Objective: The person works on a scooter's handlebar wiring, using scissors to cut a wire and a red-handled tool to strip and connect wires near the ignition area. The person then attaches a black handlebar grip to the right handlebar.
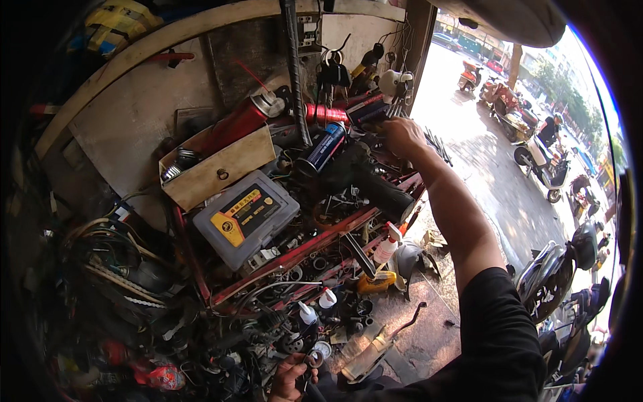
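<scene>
Looking down through the head view, I have the right hand (404, 139) at the far right corner of the cluttered worktop (295, 256), just beside a dark printed box (368, 111) and near a fan of thin metal rods (439, 147) at the right edge. Its fingertips are lost in the clutter, so I cannot tell whether that grip is wide, narrow or closed around anything. My left hand (288, 378) is in front of the worktop's front edge, its grip narrow, pinching a ring-shaped metal part (313, 359) near a white-faced dial (323, 349).

I see several risks. A careless pull at the corner could set the blue spray can (324, 149) rolling, since it lies tilted on loose pieces. A rod end could jab the fingers because they are so poorly visible. The ring could slip if the pinch slackens while attention is on the other hand, and it would be hard to find among similar dark parts below.
</scene>
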`<state>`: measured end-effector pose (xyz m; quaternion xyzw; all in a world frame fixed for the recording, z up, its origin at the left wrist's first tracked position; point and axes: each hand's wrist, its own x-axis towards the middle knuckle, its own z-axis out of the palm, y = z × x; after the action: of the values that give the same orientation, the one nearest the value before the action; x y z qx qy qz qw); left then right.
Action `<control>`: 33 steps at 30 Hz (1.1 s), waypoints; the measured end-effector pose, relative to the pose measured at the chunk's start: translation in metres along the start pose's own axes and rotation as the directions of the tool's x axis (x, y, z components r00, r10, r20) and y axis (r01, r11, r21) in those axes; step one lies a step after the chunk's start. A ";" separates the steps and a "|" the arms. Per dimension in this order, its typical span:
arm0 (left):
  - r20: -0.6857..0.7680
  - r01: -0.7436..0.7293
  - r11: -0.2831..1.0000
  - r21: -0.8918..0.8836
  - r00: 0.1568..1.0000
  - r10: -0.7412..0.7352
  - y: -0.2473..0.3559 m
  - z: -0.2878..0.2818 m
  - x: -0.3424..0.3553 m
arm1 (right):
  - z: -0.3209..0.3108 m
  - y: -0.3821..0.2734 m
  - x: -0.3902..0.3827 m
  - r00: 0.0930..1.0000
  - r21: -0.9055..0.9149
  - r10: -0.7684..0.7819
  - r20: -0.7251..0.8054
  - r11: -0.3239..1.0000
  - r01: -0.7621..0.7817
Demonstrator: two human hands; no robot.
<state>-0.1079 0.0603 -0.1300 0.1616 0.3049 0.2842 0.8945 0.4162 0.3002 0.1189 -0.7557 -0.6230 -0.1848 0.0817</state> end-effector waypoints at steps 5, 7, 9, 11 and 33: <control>0.030 0.043 0.998 0.041 0.999 -0.044 0.005 0.013 0.011 | -0.011 0.007 0.016 0.969 0.208 0.240 -0.059 0.952 -0.223; 0.052 0.033 0.999 0.029 0.998 -0.035 0.008 0.021 0.013 | -0.015 0.007 0.007 0.936 0.425 0.349 -0.051 0.856 -0.295; 0.080 0.060 0.997 0.043 0.995 -0.063 0.015 0.029 0.017 | -0.019 0.010 -0.015 0.948 0.423 0.281 -0.150 0.885 -0.195; 0.073 0.004 1.000 0.017 0.997 -0.005 0.019 0.040 0.016 | -0.019 0.011 -0.045 0.937 0.469 0.266 -0.227 0.873 -0.134; 0.266 0.166 0.930 0.329 0.928 -0.260 -0.160 0.262 0.101 | -0.067 0.098 -0.594 0.749 0.799 0.521 0.409 -0.601 -0.019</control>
<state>0.1908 -0.0351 -0.0500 0.3031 0.2186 0.1062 0.9214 0.4069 -0.2851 -0.0349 -0.4215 -0.1617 0.3553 0.8185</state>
